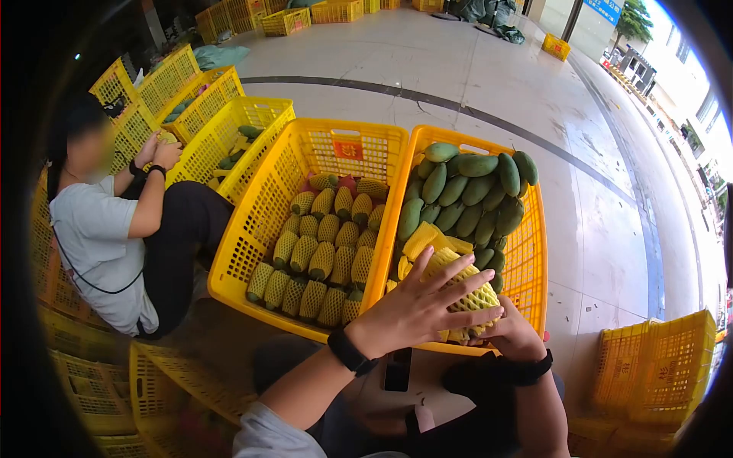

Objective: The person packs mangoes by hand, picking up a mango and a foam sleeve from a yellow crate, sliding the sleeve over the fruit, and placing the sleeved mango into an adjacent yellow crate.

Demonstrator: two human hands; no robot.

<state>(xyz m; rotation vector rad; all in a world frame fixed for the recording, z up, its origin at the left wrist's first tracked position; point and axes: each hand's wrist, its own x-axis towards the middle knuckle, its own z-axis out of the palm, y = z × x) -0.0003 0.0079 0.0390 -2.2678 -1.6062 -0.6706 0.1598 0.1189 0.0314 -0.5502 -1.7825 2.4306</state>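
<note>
My left hand [416,309] lies across a pale yellow foam fruit net [466,286], fingers spread over its mesh. From the lower right, my right hand [513,332] grips the same foam net; whether a fruit is inside is hidden. Under my hands stands a yellow crate [534,237] holding several bare green mangoes [473,191]. Flattened yellow foam nets [420,240] lie beside the mangoes, near my left fingertips. In the yellow crate [252,221] to the left, green mangoes in foam nets [321,259] sit in rows.
At the left a co-worker [107,221] sits holding a netted fruit [166,137] beside another crate [263,114]. Stacked yellow crates [649,374] stand at the lower right, with more along the left and back. A dark phone-like object [397,370] lies below my left wrist.
</note>
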